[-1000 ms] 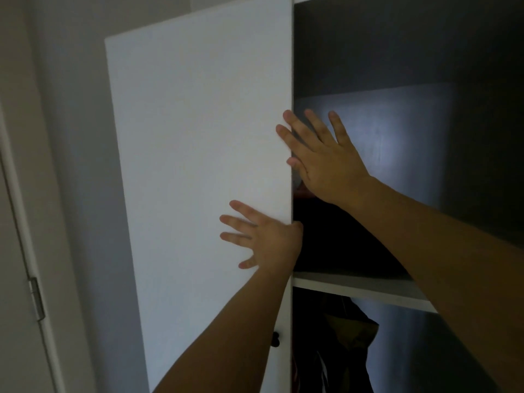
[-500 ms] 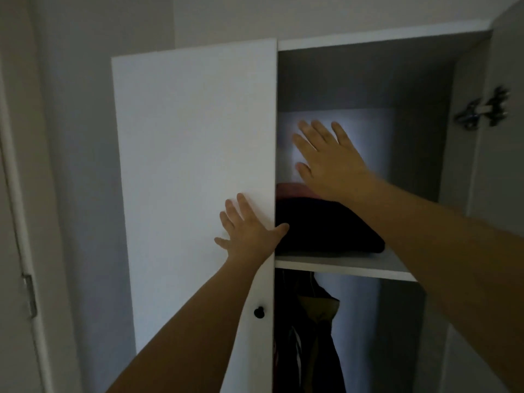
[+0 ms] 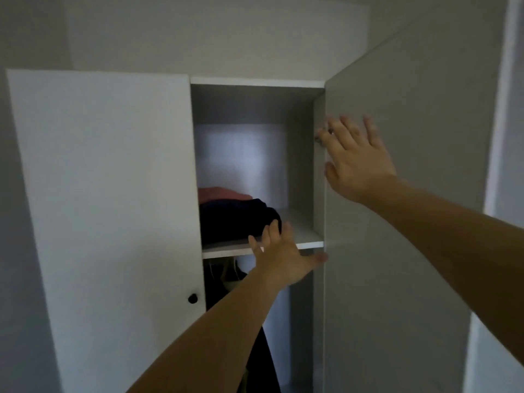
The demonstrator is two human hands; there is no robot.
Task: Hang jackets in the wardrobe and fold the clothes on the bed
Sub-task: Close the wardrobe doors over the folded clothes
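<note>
A white wardrobe stands before me, its left door (image 3: 107, 180) nearly closed and its right door (image 3: 397, 222) swung partway across the opening. My right hand (image 3: 355, 163) lies flat with spread fingers on the right door's front, near its inner edge. My left hand (image 3: 283, 255) is open in front of the shelf (image 3: 226, 249), thumb reaching toward the right door's edge. Folded dark clothes (image 3: 238, 222) with a pink piece (image 3: 221, 194) on top sit on the shelf. A dark jacket (image 3: 224, 279) hangs below, mostly hidden by my left forearm.
A black knob (image 3: 193, 298) sits low on the left door. A white wall (image 3: 212, 32) rises above the wardrobe. A pale strip of another surface (image 3: 502, 137) borders the right door on the right.
My right hand left the shelf area and moved right onto the right door, which has swung inward. My left hand came off the left door and moved right. The view has pulled back.
</note>
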